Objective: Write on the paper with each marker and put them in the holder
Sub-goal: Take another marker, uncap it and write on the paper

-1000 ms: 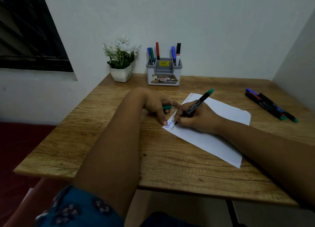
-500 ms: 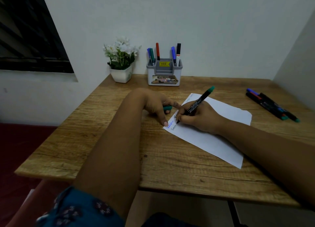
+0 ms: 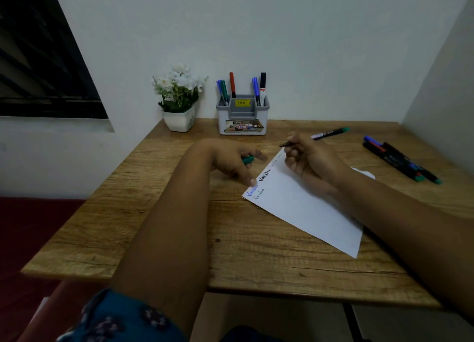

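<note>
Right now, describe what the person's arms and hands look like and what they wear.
Both forearms are bare down to the left hand and right hand; no rings, watch or bracelets show. At the bottom edge, by the left arm, lies dark teal cloth with a small dark flower print, perhaps a sleeve. A pale fingernail shows on the left hand.

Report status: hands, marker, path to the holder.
Right hand grips marker, tip off the paper. Left hand holds green cap, finger pinning paper. Path to holder open.
</note>
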